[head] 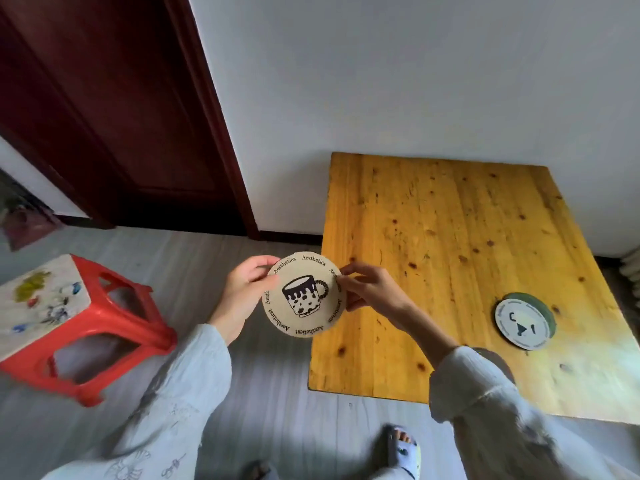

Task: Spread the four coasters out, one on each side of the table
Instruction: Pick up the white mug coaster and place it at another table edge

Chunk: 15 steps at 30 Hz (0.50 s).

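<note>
I hold a round beige coaster (300,294) printed with a dark mug and the word "Aesthetics" around its rim, in the air at the left edge of the yellow wooden table (450,244). My left hand (242,292) pinches its left edge and my right hand (372,289) pinches its right edge. Whether more coasters lie behind it I cannot tell. On the table's right part rests a white coaster (522,323) stacked on a green one (540,303), offset so the green rim shows.
A red plastic stool (93,327) with a patterned top stands on the grey floor to the left. A dark red door (114,109) and a white wall lie behind. My slippered foot (405,452) is near the table's front edge.
</note>
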Each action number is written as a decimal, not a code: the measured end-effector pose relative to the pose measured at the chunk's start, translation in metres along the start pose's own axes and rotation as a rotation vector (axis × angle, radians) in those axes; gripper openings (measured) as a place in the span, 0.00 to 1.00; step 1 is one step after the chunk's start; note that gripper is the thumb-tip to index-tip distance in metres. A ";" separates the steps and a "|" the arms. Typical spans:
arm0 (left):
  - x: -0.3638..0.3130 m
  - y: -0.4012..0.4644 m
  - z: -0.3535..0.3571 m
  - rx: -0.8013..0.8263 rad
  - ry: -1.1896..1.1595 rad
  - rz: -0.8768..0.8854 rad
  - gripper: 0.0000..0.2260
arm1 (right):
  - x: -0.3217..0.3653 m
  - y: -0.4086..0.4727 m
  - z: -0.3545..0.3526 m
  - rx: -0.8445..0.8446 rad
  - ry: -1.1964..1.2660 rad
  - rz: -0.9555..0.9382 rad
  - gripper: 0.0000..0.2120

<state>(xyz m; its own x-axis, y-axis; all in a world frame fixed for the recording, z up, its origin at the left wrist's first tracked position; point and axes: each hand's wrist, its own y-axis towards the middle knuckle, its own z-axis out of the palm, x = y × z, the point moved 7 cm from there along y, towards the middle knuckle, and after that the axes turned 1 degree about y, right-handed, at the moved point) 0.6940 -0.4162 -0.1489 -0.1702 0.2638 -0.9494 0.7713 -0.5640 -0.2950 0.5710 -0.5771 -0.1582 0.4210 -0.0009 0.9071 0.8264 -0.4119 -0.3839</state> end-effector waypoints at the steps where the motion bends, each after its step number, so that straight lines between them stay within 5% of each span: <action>1: -0.003 0.003 -0.018 0.017 0.028 0.010 0.12 | 0.005 0.002 0.018 0.008 0.005 -0.004 0.09; 7: -0.013 0.033 -0.072 0.134 0.128 0.047 0.12 | 0.017 0.019 0.073 -0.016 0.029 0.018 0.10; 15: -0.023 0.110 -0.042 0.326 0.221 0.045 0.11 | 0.016 0.072 0.050 -0.175 0.128 0.076 0.10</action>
<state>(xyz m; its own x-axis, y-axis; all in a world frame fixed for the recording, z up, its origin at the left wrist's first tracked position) 0.8082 -0.4512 -0.1553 0.0228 0.3750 -0.9267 0.5340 -0.7882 -0.3058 0.6562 -0.5612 -0.1796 0.4192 -0.1486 0.8956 0.7124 -0.5578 -0.4260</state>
